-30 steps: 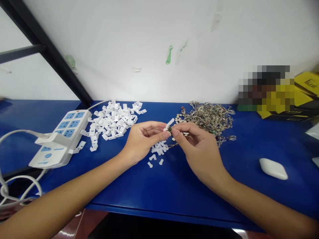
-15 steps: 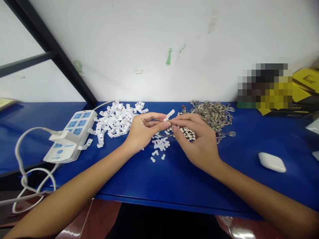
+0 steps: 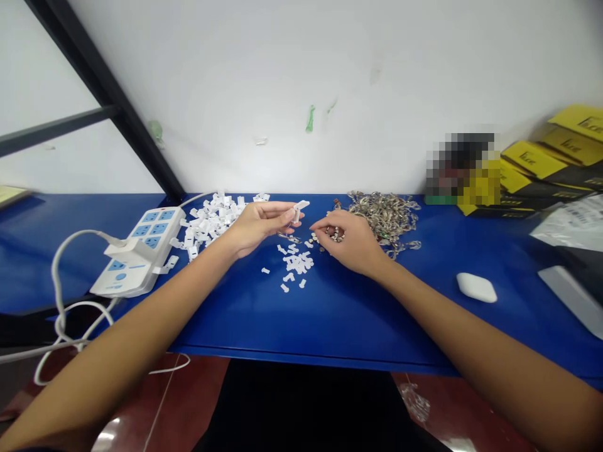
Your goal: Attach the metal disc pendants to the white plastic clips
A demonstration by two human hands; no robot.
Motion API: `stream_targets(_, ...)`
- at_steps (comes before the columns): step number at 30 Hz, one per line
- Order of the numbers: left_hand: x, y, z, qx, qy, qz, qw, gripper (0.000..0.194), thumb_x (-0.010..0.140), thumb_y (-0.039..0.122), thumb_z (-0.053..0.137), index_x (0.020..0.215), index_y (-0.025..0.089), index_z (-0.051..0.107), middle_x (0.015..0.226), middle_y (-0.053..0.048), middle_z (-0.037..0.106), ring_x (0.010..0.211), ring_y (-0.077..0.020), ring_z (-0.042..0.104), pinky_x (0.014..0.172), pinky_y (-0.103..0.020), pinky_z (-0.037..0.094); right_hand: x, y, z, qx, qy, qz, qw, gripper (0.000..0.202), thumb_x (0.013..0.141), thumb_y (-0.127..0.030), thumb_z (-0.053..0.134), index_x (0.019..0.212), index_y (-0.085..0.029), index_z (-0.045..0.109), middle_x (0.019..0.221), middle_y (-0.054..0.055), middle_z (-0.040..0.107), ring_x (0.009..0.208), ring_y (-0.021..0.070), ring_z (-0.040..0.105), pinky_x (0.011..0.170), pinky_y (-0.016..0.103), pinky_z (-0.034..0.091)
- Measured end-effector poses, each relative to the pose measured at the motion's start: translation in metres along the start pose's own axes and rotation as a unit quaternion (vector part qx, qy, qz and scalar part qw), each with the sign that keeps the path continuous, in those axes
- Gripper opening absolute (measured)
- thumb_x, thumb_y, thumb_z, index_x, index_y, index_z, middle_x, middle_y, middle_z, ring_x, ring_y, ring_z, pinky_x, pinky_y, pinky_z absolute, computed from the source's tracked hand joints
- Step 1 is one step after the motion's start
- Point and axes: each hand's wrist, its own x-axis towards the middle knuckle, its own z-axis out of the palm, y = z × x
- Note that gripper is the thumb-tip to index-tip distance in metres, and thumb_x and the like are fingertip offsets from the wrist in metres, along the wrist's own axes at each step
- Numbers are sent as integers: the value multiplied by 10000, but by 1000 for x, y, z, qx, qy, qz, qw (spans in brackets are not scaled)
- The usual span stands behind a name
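Note:
My left hand [image 3: 264, 225] pinches a small white plastic clip [image 3: 301, 206] between thumb and fingers, raised above the blue table. Apart from it, my right hand [image 3: 348, 240] has thumb and forefinger tips pressed together; whatever they hold is too small to make out. Small round metallic pieces [image 3: 335, 235] lie under and beside the right hand, partly hidden by it. Between and below both hands are scattered small flat white tabs [image 3: 298, 261]. Behind the left wrist is a heap of white plastic housings [image 3: 207, 221]. A tangle of thin wire leads [image 3: 389, 216] lies behind the right hand.
A white power strip [image 3: 141, 251] with a plug and looping cable is at the left. Rightward on the table [image 3: 292, 326] sit a rounded white case [image 3: 477, 287], yellow-and-black boxes [image 3: 537, 166] and a clear plastic bag [image 3: 572, 229]. A white wall [image 3: 264, 75] rises behind.
My right hand has come away from the white clip, and a gap now separates the hands. My left hand still holds the clip. The camera view has shifted slightly.

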Motion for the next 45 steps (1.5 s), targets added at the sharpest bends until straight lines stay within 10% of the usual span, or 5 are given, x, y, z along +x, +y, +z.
stream_targets(10, -11, -19, -11, -89, -62, -50, 993, 305, 845, 286, 846, 1135, 198, 809, 1213, -125, 779, 1104, -227, 743, 1067, -392, 552, -5, 17, -9, -71, -73, -81, 992, 128, 948, -254, 610, 941, -221, 733, 837, 52, 682, 823, 208, 597, 781, 360, 471)
stream_targets(28, -16, -17, 0, -101, -85, -89, 987, 282, 863, 250, 832, 1123, 147, 798, 1031, -112, 811, 936, -174, 776, 923, -297, 616, -3, 14, -23, -69, -250, 28, 965, 93, 932, -245, 701, 859, -201, 665, 842, 30, 646, 776, 174, 563, 706, 304, 421)
stream_targets(45, -22, -16, 15, -87, -79, -108, 987, 318, 815, 314, 876, 1087, 166, 804, 1042, -111, 820, 951, -208, 791, 935, -329, 619, -16, -27, 0, 51, 35, -51, 997, 42, 972, -237, 675, 941, -225, 699, 876, 15, 638, 685, 125, 534, 609, 293, 445)
